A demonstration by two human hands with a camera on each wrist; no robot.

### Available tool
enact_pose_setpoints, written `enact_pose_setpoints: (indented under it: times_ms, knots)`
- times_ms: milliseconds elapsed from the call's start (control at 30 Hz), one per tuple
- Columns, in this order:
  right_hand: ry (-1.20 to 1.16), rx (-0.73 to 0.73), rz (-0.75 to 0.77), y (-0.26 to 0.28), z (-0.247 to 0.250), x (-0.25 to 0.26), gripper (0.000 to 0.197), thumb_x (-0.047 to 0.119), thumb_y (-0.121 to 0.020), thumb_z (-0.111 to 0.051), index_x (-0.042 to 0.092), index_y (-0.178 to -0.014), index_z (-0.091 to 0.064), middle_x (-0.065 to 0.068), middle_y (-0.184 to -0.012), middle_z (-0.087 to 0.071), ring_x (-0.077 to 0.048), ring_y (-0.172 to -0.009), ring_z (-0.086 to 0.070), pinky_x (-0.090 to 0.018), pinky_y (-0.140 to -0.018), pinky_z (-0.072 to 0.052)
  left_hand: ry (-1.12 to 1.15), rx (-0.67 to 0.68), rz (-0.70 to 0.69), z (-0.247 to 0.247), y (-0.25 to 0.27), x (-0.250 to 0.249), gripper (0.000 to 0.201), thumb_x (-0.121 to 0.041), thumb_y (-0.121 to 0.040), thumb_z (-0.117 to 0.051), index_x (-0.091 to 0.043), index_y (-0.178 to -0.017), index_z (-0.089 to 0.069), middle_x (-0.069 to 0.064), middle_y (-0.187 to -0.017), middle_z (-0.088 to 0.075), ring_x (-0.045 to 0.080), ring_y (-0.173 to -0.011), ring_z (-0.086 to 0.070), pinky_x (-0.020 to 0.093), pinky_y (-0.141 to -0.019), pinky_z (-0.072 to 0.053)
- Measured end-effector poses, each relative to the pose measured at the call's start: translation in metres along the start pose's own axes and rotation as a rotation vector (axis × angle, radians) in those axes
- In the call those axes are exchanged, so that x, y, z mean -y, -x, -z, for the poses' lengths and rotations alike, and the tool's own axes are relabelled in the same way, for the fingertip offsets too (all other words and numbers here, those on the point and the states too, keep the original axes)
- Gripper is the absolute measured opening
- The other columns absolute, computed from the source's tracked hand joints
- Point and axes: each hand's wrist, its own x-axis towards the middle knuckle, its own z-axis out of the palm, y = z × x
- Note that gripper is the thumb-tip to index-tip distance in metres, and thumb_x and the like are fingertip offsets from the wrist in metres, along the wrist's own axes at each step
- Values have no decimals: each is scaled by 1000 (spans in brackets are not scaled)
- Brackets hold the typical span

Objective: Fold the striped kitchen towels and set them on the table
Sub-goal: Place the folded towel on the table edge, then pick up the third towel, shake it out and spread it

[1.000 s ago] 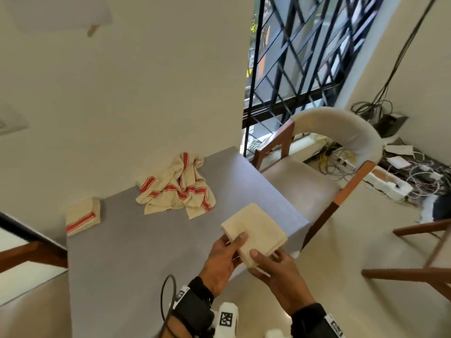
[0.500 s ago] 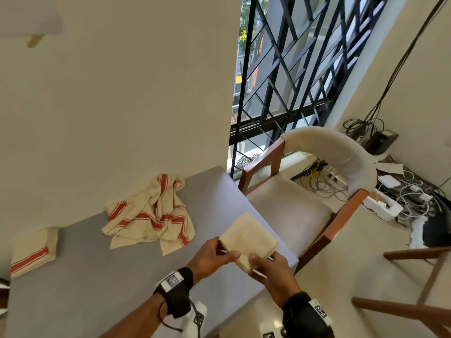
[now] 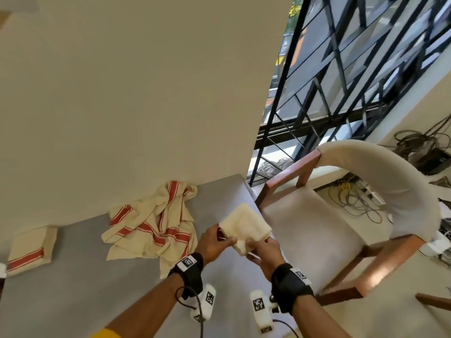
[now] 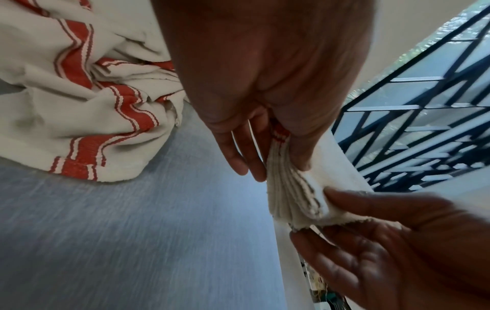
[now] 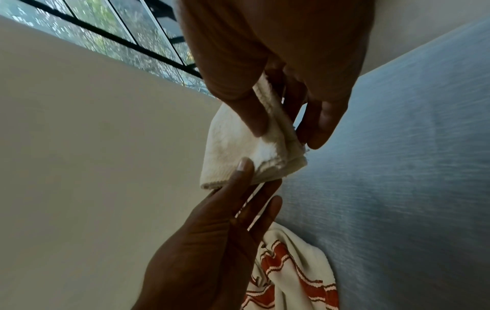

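A cream towel folded into a thick square [image 3: 245,224] is held above the right edge of the grey table [image 3: 85,289]. My left hand [image 3: 214,242] pinches its left corner, thumb on top and fingers below. My right hand [image 3: 262,252] pinches the near corner. The left wrist view shows the stacked layers of the folded towel [image 4: 291,199] with a red stripe between my left hand's [image 4: 278,167] fingers. In the right wrist view my right hand [image 5: 286,134] pinches the same folded towel [image 5: 233,151]. A crumpled red-striped towel [image 3: 153,225] lies by the wall. Another folded striped towel [image 3: 29,247] lies far left.
A wooden chair with a cream seat [image 3: 310,230] stands against the table's right edge. Behind it are a barred window [image 3: 353,81] and tangled cables [image 3: 361,206] on the floor. The wall runs along the table's far side.
Both hands keep hold of the folded towel and have carried it farther along the table's right edge, nearer the crumpled towel. The head view has swung upward and to the right.
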Motion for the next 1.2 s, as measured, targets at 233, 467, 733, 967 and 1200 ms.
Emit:
enact_pose_setpoints:
  times_ms: [233,467,733,967,1200]
  knots:
    - [75,67,-101,-94,-18,25,39,-4,-90,-70,6,-127,-63,-17,-115,-75,-32,-100,-72,-44,-89,-60,13,-210,139,9,-72,0,43,-30,-86,-82,-20,-124,-65,0,-112,-77,16,-103,-73,44,-96,-59]
    - [23,65,-207,-188,-43,48,37,-11,-85,-75,-6,-120,-65,-24,-114,-73,-41,-107,-72,-33,-71,-64,-37,-306,200,16,-171,2,50,-27,-90,-76,-20,-137,-59,4,-122,-73,24,-110,-70,47,-101,-56]
    - [-51,49,-279,-248,-67,48,37,-16,-85,-71,-10,-121,-64,-25,-119,-72,-42,-112,-69,-40,-85,-63,-64,-341,285,26,-225,18,53,-21,-95,-72,-16,-145,-53,6,-128,-69,24,-116,-66,35,-104,-51]
    - [166,22,-380,-267,-66,42,21,11,-91,-77,-7,-99,-71,-27,-91,-77,-34,-74,-71,-42,-73,-65,-370,-421,149,15,-231,36,79,-24,-92,-72,-29,-158,-28,9,-158,-38,29,-143,-41,47,-117,-41]
    - [921,-106,429,-268,-56,58,8,22,-88,-71,16,-93,-67,4,-82,-69,-20,-80,-65,-31,-75,-51,-1061,-187,-244,-21,-194,36,47,-28,-98,-57,-22,-144,-48,7,-152,-47,34,-142,-43,56,-118,-34]
